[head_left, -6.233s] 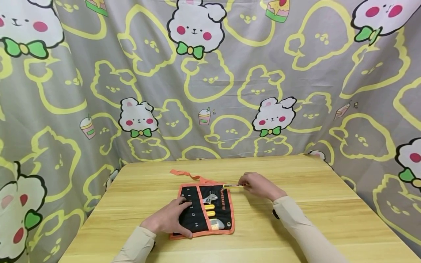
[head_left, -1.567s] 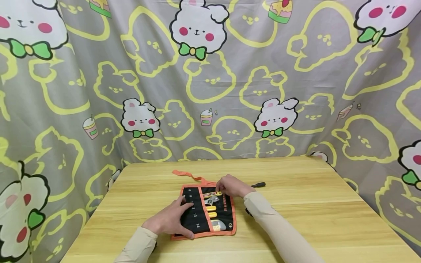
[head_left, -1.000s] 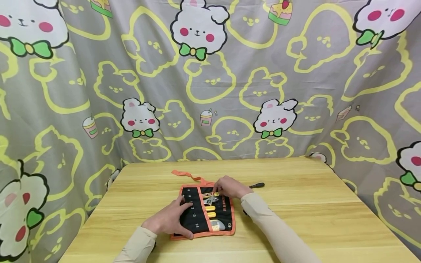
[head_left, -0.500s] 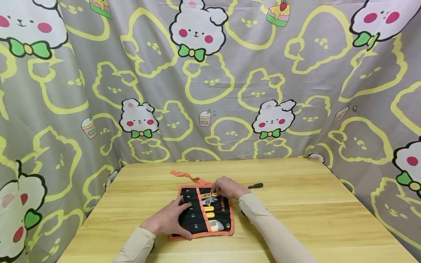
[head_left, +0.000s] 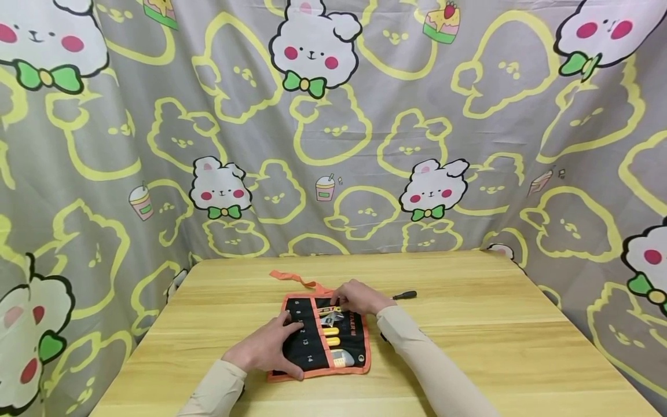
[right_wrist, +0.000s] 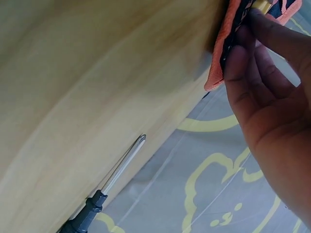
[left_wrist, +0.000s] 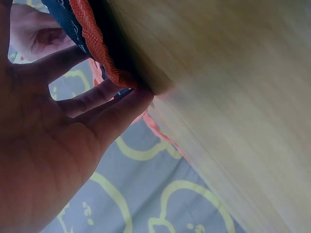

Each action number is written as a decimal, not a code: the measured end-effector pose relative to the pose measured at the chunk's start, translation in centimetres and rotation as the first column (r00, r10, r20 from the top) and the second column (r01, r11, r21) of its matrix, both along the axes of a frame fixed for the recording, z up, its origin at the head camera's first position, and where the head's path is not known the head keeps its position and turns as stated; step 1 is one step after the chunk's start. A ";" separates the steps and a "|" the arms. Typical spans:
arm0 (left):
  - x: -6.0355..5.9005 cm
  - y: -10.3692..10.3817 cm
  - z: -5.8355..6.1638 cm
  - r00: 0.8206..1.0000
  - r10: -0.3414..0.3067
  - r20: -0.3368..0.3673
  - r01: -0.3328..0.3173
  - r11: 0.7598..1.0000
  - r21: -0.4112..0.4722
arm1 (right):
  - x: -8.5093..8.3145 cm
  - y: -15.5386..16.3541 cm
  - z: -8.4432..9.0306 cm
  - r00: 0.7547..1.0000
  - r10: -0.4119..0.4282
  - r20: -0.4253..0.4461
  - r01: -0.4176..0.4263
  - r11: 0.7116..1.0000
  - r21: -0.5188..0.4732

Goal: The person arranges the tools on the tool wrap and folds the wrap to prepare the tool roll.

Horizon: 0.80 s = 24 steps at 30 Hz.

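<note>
A black tool roll (head_left: pixel 307 350) with orange edging lies unfolded on the table. My left hand (head_left: pixel 266 347) rests spread across its left side, with the thumb near the front edge. Over the far right part, my right hand (head_left: pixel 359 296) pinches the end of a slim yellow tool (head_left: pixel 327 310) with a dark printed label, which sits in a pocket. In the right wrist view its yellow end (right_wrist: pixel 262 5) shows at the thumb. Beside it in the pockets are an adjustable wrench (head_left: pixel 332 318), two yellow handles (head_left: pixel 331 336) and a grey-and-yellow tool (head_left: pixel 341 358).
A screwdriver (head_left: pixel 405 295) with a black handle lies on the wooden table (head_left: pixel 495 324), right of the roll. An orange strap (head_left: pixel 294 277) trails behind the roll. Patterned curtains (head_left: pixel 333 145) stand around the table's back and sides.
My right hand has brought the yellow tool from beyond the roll's right edge into the pocket, moving slightly left since. The screwdriver, earlier out of sight, now shows. My left hand stays put.
</note>
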State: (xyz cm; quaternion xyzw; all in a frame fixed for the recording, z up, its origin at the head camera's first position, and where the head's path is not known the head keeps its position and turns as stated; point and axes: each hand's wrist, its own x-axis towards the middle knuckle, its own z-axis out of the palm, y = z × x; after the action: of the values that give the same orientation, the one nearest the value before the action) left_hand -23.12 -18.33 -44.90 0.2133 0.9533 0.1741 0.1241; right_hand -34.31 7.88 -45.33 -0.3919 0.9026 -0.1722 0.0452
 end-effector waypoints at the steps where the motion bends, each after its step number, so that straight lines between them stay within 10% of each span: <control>1: 0.0 0.0 0.0 1.000 0.000 0.000 0.000 1.000 -0.003 | 0.0 0.0 0.0 1.000 0.006 0.002 -0.006 1.000 0.003; 24: -0.1 -0.1 0.1 1.000 -0.017 -0.010 0.016 1.000 -0.017 | -0.8 -0.8 -0.1 0.996 0.089 0.003 -0.089 0.996 -0.026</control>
State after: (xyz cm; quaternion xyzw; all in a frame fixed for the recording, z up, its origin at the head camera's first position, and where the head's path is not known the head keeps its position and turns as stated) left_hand -23.18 -18.43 -44.82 0.2210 0.9536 0.1641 0.1223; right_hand -35.08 7.10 -45.43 -0.4318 0.8819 -0.1827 0.0497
